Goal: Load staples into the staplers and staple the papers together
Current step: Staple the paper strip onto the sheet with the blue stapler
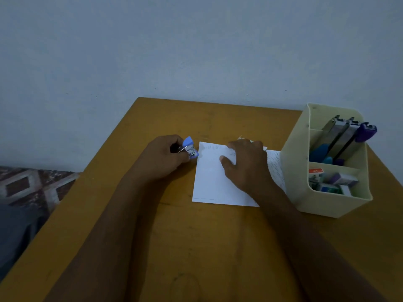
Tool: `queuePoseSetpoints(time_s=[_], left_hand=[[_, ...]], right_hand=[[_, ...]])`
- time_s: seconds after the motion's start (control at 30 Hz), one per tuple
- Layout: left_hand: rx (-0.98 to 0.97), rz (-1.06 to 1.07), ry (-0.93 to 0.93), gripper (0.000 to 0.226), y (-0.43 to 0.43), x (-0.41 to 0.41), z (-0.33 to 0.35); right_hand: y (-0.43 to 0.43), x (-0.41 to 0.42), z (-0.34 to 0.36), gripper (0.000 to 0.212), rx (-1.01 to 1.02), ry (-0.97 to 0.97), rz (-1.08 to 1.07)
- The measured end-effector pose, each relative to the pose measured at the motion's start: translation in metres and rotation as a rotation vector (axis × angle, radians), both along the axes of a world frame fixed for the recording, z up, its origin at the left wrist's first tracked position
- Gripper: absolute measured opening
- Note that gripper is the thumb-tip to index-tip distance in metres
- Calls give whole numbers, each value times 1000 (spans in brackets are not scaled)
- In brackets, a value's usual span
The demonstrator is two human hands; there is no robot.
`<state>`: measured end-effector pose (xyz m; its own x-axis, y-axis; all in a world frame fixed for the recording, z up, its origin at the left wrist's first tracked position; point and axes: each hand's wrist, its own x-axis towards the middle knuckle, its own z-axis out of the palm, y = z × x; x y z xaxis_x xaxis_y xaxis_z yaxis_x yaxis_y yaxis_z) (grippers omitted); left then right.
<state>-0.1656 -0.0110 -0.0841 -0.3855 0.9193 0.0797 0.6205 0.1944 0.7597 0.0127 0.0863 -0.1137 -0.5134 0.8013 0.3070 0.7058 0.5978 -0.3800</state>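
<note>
White papers lie stacked on the wooden table, near its middle. My right hand rests flat on the papers' upper right part, fingers spread. My left hand grips a small blue stapler just left of the papers' top left corner; its blue tip and metal front stick out past my fingers. Whether the stapler touches the paper I cannot tell.
A cream organiser stands at the right edge of the table. Its back compartment holds several staplers, blue and purple ones among them; its front compartment holds small staple boxes. A wall rises behind the table. Patterned fabric lies at left.
</note>
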Motion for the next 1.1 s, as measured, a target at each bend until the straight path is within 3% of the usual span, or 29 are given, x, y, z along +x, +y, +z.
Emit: queuePoseSetpoints(time_s=[0.13, 0.33, 0.6, 1.1], left_hand=[[17, -23, 14, 6, 0, -2, -3], [82, 15, 200, 13, 4, 0, -9], [122, 54, 233, 15, 6, 2, -9], [104, -4, 250, 17, 10, 14, -11]], right_hand=[[9, -18, 2, 39, -36, -105, -26], [8, -23, -2, 17, -52, 153, -63], [8, -21, -4, 14, -41, 273, -63], [7, -21, -6, 13, -42, 246, -41]])
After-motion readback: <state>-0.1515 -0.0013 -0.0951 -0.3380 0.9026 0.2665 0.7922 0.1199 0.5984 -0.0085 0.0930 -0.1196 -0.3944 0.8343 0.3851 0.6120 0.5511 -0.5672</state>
